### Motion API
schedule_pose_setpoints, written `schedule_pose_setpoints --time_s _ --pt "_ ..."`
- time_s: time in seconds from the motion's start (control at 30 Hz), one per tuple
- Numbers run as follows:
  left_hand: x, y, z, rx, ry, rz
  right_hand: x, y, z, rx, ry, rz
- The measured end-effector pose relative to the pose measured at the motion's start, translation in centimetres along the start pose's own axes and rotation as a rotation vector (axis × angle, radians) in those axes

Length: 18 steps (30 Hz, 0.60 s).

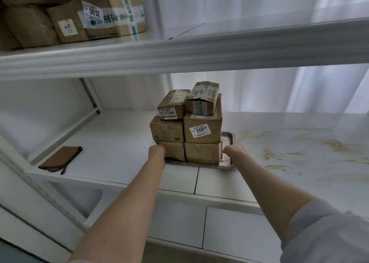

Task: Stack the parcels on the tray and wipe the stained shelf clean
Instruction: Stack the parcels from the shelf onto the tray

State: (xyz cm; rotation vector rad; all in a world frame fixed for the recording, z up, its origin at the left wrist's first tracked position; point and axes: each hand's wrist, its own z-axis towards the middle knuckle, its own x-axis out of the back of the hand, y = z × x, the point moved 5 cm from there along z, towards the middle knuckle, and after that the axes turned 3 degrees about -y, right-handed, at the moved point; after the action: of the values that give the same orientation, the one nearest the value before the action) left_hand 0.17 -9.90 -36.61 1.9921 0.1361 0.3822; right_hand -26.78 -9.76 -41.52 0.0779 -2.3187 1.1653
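Stacked parcels [202, 132] on tray [229, 138]; left hand [157, 151] at bottom-left parcel, right hand [234, 150] at tray rim. Grips hidden, cannot tell. Brown cloth [60, 159] left of hands, stains [299, 142] to right.

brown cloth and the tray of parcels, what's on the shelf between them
Nothing: the head view shows bare white shelf between the brown cloth and the tray.

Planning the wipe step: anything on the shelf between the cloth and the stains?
Yes. The tray with its stacked parcels sits between the cloth on the left and the stains on the right. The left hand and right hand flank its bottom row.
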Motion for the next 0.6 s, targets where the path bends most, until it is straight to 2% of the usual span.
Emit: schedule_pose_setpoints --time_s 0.13,0.3,0.6 --pt "-1.0 -0.6 0.1 0.097 -0.057 -0.014 -0.1 -0.3 -0.5 -0.002 0.028 0.052" --pt "-0.7 -0.6 0.9 0.125 -0.029 -0.072 -0.2 -1.1 -1.0 0.026 0.053 0.082" --pt "0.2 -0.5 3.2 0.063 0.003 -0.084 -2.2 -2.6 -0.4 0.125 -0.004 0.119"
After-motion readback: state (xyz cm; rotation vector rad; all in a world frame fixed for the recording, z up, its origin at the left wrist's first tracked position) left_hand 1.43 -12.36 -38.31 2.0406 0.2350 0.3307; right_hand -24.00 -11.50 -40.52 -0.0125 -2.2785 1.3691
